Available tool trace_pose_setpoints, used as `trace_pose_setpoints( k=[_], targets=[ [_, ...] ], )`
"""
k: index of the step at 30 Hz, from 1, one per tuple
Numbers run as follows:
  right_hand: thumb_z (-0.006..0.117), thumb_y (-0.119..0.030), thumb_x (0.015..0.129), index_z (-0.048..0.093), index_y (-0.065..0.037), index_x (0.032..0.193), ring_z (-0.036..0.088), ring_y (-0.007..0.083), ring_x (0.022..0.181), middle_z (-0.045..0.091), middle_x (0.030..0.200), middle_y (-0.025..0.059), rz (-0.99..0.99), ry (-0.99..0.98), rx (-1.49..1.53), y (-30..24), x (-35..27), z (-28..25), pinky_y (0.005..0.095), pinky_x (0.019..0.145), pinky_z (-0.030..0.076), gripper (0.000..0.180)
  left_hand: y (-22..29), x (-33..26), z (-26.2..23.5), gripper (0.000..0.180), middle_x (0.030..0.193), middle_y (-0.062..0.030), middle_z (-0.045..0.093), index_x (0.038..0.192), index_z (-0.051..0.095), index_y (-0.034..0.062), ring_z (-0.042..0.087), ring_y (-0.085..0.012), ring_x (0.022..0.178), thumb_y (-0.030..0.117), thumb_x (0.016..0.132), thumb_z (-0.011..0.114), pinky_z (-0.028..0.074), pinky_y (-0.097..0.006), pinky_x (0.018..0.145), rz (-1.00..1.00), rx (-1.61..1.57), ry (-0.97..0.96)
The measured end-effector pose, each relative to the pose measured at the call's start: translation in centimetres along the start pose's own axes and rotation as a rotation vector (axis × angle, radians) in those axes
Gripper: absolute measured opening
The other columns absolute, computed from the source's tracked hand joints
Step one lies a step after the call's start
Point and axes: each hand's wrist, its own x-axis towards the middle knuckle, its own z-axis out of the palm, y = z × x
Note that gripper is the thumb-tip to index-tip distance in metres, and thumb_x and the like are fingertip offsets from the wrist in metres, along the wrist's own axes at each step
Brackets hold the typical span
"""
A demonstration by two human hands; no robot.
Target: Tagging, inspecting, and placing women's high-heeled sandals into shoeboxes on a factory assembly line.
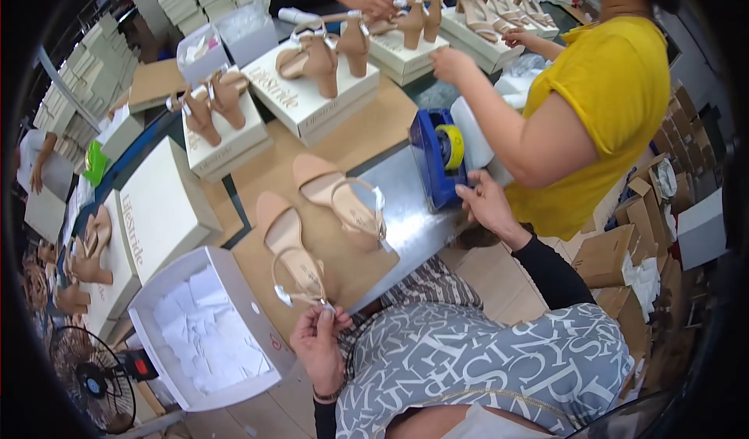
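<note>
Two beige high-heeled sandals lie on brown cardboard at the table's near edge: a left sandal [292,240] and a right sandal [343,197]. White wrapping clings to their ankle straps. My left hand [320,349] is closed in a pinch at the rear strap of the left sandal. A blue tape dispenser [433,158] with a yellow roll stands to the right of the pair. Against its near end is my right hand [493,209], thumb and forefinger drawn together; whatever they grip is too small to make out.
A white box [265,380] of paper slips stands at left, near a black fan [94,384]. Shoe boxes [312,119] bearing sandals line the table's far side. A co-worker in a yellow top [616,88] stands close at right; another person's hands [370,3] work at the back.
</note>
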Motion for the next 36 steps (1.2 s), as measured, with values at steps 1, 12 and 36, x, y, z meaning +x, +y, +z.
trace_pose_setpoints(
  k=[1, 12, 36],
  targets=[
    [0.058, -0.019, 0.085, 0.050, 0.003, 0.109, 0.051, 0.0121, 0.046, 0.056, 0.062, 0.0050, 0.160, -0.087, 0.083, 0.7, 0.5, -0.1, 0.0257, 0.045, 0.043, 0.033, -0.1, 0.1, 0.0, 0.011, 0.080, -0.0120, 0.061, 0.092, 0.054, -0.0038, 0.061, -0.0168, 0.067, 0.004, 0.086, 0.057, 0.054, -0.029, 0.063, 0.014, -0.006, -0.015],
    [0.046, -0.026, 0.093, 0.045, -0.005, 0.117, 0.061, 0.0298, 0.080, 0.056, 0.099, 0.0200, 0.661, -0.549, 0.540, 3.5, 4.2, -2.3, 0.0440, 0.067, 0.054, 0.032, -0.1, 0.1, -0.4, 0.012, 0.081, -0.0141, 0.062, 0.092, 0.055, -0.0053, 0.062, -0.0181, 0.067, 0.004, 0.085, 0.058, 0.054, -0.029, 0.064, 0.037, -0.010, -0.046],
    [0.050, -0.016, 0.092, 0.055, 0.002, 0.090, 0.061, 0.0250, 0.096, 0.060, 0.094, 0.0146, 0.282, -0.308, 0.982, 6.0, -0.4, 1.8, 0.0342, 0.085, 0.047, 0.019, -0.5, 0.3, -0.7, 0.012, 0.080, -0.0119, 0.062, 0.092, 0.055, -0.0032, 0.061, -0.0156, 0.066, 0.007, 0.086, 0.058, 0.053, -0.027, 0.064, 0.062, -0.030, -0.040]
  ],
)
